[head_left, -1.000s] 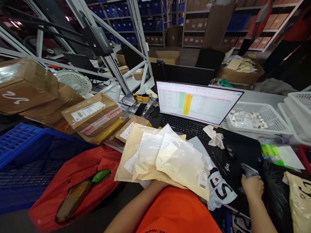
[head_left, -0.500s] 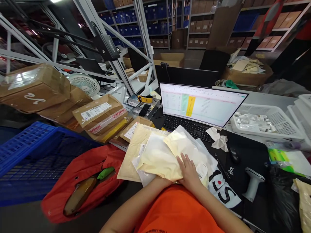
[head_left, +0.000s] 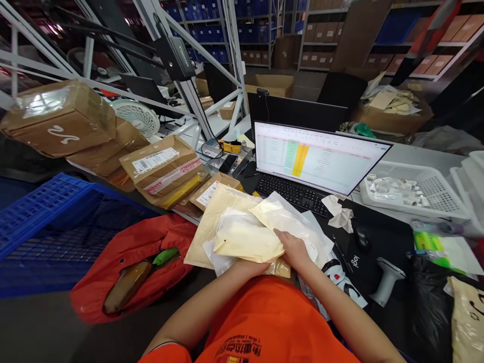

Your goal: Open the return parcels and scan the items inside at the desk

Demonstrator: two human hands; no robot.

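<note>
A pale cream mailer point(head_left: 249, 242) lies on a heap of packages against my body. My left hand point(head_left: 251, 269) grips it at the near edge, its fingers hidden underneath. My right hand point(head_left: 297, 250) is closed at the mailer's right end, thumb side up. Below and to the left spreads a larger padded envelope point(head_left: 202, 242). White plastic bags point(head_left: 278, 201) and another cream packet point(head_left: 264, 212) lie just beyond. A brown-yellow packet point(head_left: 282, 268) shows below my right hand.
Beyond the heap stand a keyboard point(head_left: 293, 194) and a lit monitor point(head_left: 321, 156). To the right lie a mouse point(head_left: 362, 238), a scanner point(head_left: 388, 282) and a white basket point(head_left: 416, 204). Cardboard boxes point(head_left: 162, 169), a red bag point(head_left: 132, 237) and a blue crate point(head_left: 45, 217) are on the left.
My right hand has gone from lying flat on the packages to closing on the cream mailer's right end. The mailer's near edge is lifted and tilted, and the view has shifted slightly.
</note>
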